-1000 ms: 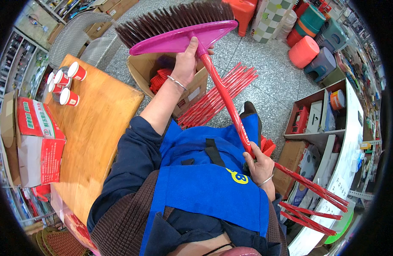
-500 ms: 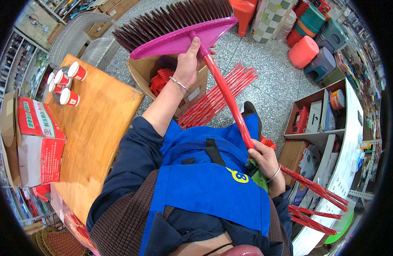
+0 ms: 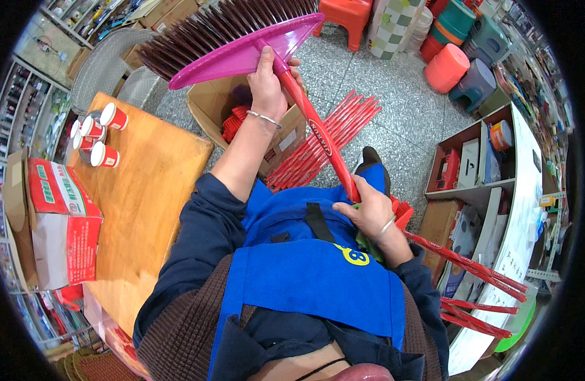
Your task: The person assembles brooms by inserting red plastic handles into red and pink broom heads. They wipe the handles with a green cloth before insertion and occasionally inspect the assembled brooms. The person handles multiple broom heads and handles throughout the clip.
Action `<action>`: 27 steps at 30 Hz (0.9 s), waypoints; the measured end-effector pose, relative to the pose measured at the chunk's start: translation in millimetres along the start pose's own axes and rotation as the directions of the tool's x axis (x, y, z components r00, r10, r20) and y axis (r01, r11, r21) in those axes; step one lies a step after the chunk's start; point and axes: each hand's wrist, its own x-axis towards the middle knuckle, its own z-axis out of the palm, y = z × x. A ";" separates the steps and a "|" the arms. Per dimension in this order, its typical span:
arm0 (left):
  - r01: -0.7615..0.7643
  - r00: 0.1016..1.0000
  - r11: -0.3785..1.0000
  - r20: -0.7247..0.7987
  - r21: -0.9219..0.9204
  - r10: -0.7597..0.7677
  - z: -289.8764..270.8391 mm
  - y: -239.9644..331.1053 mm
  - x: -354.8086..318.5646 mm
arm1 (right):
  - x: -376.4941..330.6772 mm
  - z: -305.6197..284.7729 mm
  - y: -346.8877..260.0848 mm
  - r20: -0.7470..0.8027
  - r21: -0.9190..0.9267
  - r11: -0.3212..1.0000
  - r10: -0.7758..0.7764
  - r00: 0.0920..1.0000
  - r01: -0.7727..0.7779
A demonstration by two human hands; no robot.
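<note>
Table [image 3: 146,209] at left, wood, w/ a red-and-white box [image 3: 57,222] on its near end & red cups [image 3: 95,136] at the far end. Apron [image 3: 311,279] blue, over the lap. Broom [image 3: 232,38]: magenta head w/ dark bristles, held up over a carton [image 3: 283,133] on the floor; its red handle [image 3: 318,136] slants down to the lap. Red sticks [image 3: 333,140] lie on the floor beside the carton. Left hand [image 3: 267,86] clamped where head meets handle. Right hand [image 3: 368,209] closed round the handle's lower part.
</note>
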 end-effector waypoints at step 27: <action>0.055 0.996 0.994 0.060 0.098 -0.061 25.9 8.9 -32.4 | 4.4 19.9 -10.0 -0.162 -0.209 0.974 0.052 0.985 -0.086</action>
